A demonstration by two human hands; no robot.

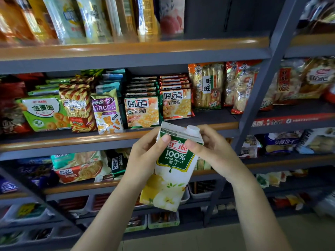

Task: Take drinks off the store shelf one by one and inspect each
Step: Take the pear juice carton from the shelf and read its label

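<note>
A tall pear juice carton, white and yellow with a green label and a white screw cap, is held tilted in front of the shelves, its printed front facing me. My left hand grips its upper left side with the thumb on the label's top. My right hand holds the upper right side near the cap, thumb pressed on the label. The carton's lower half hangs free below both hands.
Grey shelves with orange edge strips carry biscuit packs and rice cracker bags. A grey upright post splits the shelving at the right. White bins stand on the bottom shelf above a tan floor.
</note>
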